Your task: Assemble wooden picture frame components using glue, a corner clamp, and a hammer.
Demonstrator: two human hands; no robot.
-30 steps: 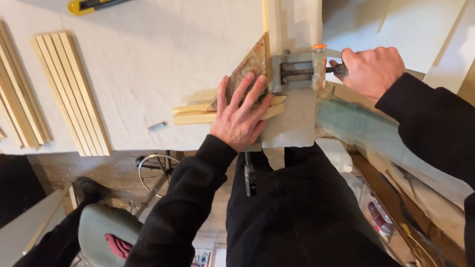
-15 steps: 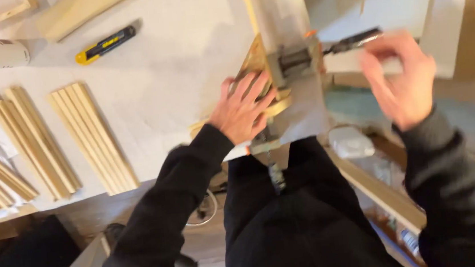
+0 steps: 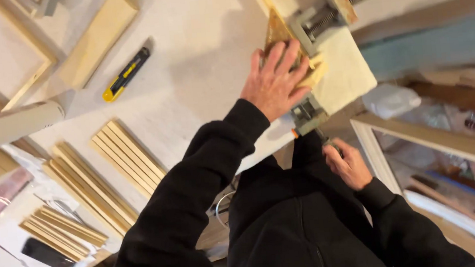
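Hands of one person in black sleeves work at the corner of a pale workbench [image 3: 197, 68], seen from above; the left hand [image 3: 275, 81] lies flat, fingers spread, pressing on mitred wooden frame pieces [image 3: 313, 74] at the bench corner, holding nothing closed in its grasp; two metal clamps grip that corner, one grey screw clamp [image 3: 319, 20] just above the hand, a second clamp [image 3: 306, 116] at the bench edge just below it; the right hand [image 3: 348, 164] is under the bench edge, fingers curled around the second clamp's handle, which is mostly hidden; one yellow-and-black utility knife [image 3: 126, 74] lies well to the left; three bundles of wooden strips [image 3: 127, 154] lie lower left; one white roll [image 3: 13, 124] rests beside them.
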